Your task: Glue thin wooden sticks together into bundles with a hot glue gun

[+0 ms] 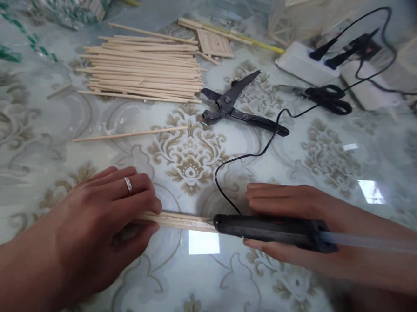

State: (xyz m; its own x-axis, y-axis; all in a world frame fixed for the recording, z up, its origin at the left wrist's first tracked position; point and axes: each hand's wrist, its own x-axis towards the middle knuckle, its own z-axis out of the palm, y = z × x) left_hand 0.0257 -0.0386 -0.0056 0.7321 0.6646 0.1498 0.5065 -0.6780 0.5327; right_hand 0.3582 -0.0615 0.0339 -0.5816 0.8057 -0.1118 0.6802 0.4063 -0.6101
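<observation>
My left hand (110,217), with a ring on one finger, pinches a narrow strip of wooden sticks (184,222) lying flat near the middle front of the table. A glossy line runs along the strip's top. My right hand (284,203) is wrapped round a black hot glue gun (271,229), and a translucent glue stick (377,244) juts from its rear. The gun's nozzle meets the strip's right end, or hovers just over it; I cannot tell which. Its grip and trigger are hidden by the hand.
Behind the hands lie a pile of wooden sticks (144,68), a single stick (130,134), black-handled pliers (237,103) and scissors (326,97). The gun's black cord (243,157) crosses the table toward a white power strip (305,65). A small stick panel (214,43) lies at the back.
</observation>
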